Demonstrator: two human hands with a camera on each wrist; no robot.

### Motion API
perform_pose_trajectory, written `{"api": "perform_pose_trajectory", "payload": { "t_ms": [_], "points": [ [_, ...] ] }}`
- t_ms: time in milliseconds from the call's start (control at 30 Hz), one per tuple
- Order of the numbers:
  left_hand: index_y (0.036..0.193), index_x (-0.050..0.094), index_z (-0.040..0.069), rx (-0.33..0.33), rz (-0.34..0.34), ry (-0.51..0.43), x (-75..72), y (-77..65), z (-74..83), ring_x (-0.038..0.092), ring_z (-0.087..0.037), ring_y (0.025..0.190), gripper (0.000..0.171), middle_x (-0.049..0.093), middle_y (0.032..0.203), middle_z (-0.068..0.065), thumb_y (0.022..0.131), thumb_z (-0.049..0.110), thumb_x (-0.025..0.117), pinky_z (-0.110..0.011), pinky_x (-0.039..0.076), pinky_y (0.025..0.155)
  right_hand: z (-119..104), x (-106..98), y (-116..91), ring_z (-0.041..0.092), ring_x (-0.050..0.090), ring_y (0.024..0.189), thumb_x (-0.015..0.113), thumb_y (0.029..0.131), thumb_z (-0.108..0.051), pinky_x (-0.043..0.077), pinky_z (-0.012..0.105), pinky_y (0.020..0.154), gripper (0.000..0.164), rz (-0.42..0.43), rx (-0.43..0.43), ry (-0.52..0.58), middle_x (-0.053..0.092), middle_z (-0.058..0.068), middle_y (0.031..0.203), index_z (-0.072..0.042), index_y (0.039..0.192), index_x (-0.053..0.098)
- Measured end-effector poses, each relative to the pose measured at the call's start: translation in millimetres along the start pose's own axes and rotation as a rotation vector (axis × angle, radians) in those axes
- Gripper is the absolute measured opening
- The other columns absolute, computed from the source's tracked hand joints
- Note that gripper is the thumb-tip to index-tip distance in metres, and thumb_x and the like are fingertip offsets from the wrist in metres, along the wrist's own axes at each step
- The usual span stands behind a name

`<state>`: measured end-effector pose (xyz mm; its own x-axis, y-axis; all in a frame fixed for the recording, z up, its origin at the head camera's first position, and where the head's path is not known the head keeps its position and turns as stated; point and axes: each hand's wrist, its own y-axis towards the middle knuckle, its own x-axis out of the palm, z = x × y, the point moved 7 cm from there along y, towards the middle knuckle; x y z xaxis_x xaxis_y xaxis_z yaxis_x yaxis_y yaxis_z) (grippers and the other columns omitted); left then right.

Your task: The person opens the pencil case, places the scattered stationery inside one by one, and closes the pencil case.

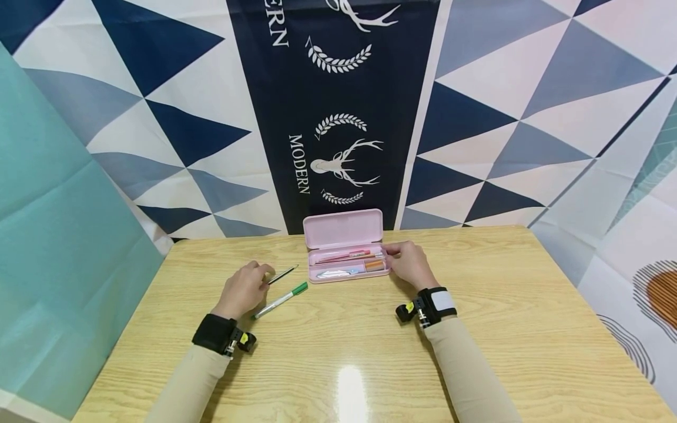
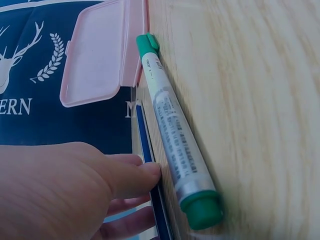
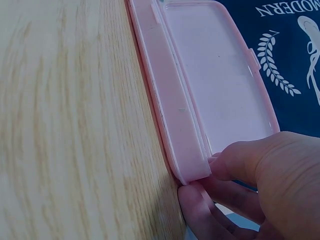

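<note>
My left hand (image 1: 244, 291) pinches a slim dark pencil (image 1: 282, 274) between thumb and fingers, low over the table. In the left wrist view the pencil (image 2: 145, 135) looks dark blue, and its near part runs past the thumb. Beside it lies a white marker (image 1: 280, 302) with green ends. A pink pencil case (image 1: 349, 280) stands with its lid (image 1: 344, 229) raised against the backdrop. Inside are a red pen (image 1: 346, 256) and several other items. My right hand (image 1: 411, 264) grips the case's right end, thumb at the rim and fingers below.
The wooden table (image 1: 317, 364) ends at a patterned cloth backdrop (image 1: 338, 106) close behind the case. A teal cloth (image 1: 63, 235) borders the left side, and a light patterned cloth (image 1: 624, 247) the right.
</note>
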<state>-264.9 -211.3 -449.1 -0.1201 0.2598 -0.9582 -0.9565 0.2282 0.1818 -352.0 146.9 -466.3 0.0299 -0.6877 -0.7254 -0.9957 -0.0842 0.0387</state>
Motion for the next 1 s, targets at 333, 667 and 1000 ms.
{"api": "perform_pose_trajectory", "payload": {
  "t_ms": [333, 667, 1000],
  "points": [
    [0.11, 0.074, 0.012, -0.006, -0.005, 0.014, 1.2, 0.4, 2.2, 0.063, -0.023, 0.07, 0.026, 0.067, 0.088, -0.009, 0.086, 0.001, 0.071, -0.036, 0.054, 0.057, 0.0, 0.0, 0.1, 0.027, 0.068, 0.101, 0.069, 0.092, -0.014, 0.055, 0.04, 0.077, 0.031, 0.008, -0.014, -0.004, 0.074, 0.014, 0.122, -0.013, 0.122, 0.073],
    [0.109, 0.074, 0.013, -0.017, -0.007, 0.028, 0.3, -0.5, 3.5, 0.066, -0.024, 0.074, 0.026, 0.068, 0.09, -0.008, 0.086, 0.003, 0.072, -0.038, 0.056, 0.058, -1.0, -1.2, -1.6, 0.028, 0.067, 0.103, 0.068, 0.093, -0.013, 0.054, 0.04, 0.078, 0.03, 0.002, -0.01, 0.017, 0.072, 0.015, 0.125, -0.012, 0.123, 0.073],
    [0.107, 0.073, 0.012, 0.02, 0.035, 0.04, 1.6, -2.7, 2.3, 0.065, -0.023, 0.071, 0.026, 0.066, 0.085, -0.007, 0.084, 0.001, 0.073, -0.036, 0.054, 0.054, -1.7, -1.3, -1.6, 0.027, 0.066, 0.1, 0.067, 0.094, -0.014, 0.051, 0.033, 0.071, 0.029, -0.003, -0.01, 0.013, 0.072, 0.016, 0.124, -0.011, 0.122, 0.073]
  ]
}}
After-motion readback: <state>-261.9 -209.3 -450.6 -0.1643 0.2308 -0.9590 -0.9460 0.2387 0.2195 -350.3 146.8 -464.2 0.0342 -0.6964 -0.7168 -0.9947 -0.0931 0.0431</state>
